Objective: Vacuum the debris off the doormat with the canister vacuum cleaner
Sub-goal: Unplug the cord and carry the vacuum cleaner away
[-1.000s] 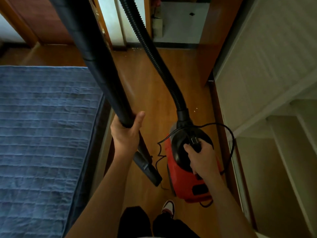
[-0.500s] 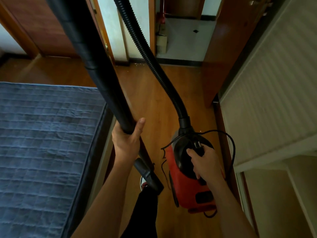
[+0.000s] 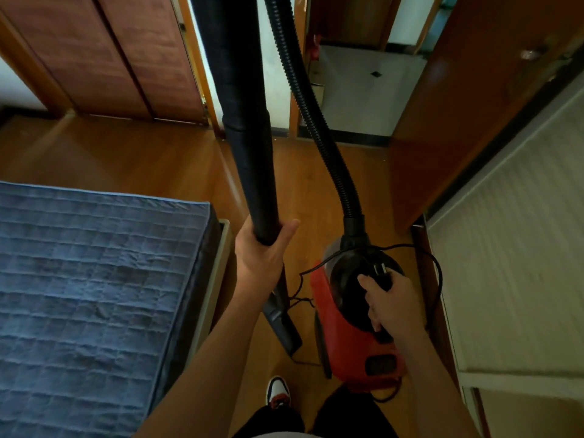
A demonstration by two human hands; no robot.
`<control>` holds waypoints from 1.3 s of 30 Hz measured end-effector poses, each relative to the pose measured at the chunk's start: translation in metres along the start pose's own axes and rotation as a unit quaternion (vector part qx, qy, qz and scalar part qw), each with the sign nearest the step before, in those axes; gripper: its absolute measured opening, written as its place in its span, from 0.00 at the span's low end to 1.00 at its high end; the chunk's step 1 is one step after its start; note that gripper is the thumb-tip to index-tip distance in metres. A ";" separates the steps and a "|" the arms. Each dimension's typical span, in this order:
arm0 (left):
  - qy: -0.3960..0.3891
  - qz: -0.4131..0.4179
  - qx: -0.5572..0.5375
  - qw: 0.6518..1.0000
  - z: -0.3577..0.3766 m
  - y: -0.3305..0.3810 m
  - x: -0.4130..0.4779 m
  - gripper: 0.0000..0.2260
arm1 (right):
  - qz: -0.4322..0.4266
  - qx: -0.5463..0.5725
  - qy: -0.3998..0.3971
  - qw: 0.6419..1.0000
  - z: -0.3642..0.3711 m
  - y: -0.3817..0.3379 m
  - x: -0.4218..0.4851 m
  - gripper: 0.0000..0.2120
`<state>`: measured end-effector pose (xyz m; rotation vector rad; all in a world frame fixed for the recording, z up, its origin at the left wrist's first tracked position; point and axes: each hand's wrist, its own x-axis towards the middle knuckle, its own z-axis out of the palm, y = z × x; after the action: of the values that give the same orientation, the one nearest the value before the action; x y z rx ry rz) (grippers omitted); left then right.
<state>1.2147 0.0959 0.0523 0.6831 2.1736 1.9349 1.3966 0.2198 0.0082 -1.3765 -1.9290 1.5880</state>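
Wooden floor point(image 3: 142, 159), narrow passage; blue quilted bed point(image 3: 94, 279) to the left of the fingers, tiled doorway point(image 3: 363, 86) ahead.
Left hand point(image 3: 262, 251): fingers wrapped round the black wand point(image 3: 249, 153), nozzle point(image 3: 281, 324) below them.
Right hand point(image 3: 392, 305): fingers curled on the top handle of the red canister vacuum point(image 3: 347, 352), pinching its plug point(image 3: 379, 270); hose point(image 3: 319, 121) rises beyond.

Red canister vacuum point(image 3: 347, 352) gripped on top by right hand point(image 3: 392, 301) (plug point(image 3: 379, 270) included), black wand point(image 3: 249, 153) held left of it by left hand point(image 3: 262, 251).
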 end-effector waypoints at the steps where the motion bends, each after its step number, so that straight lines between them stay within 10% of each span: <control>1: 0.002 0.002 -0.001 1.000 0.003 -0.003 0.013 0.12 | -0.003 0.003 -0.001 1.000 0.002 -0.006 0.011 0.17; 39: 0.197 0.009 0.072 0.978 0.157 -0.075 0.478 0.13 | -0.014 -0.018 -0.197 0.980 0.085 -0.222 0.536 0.13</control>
<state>0.8382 0.4370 0.0432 0.3581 2.5624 2.0841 0.9596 0.6102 -0.0064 -1.1031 -2.1908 1.9365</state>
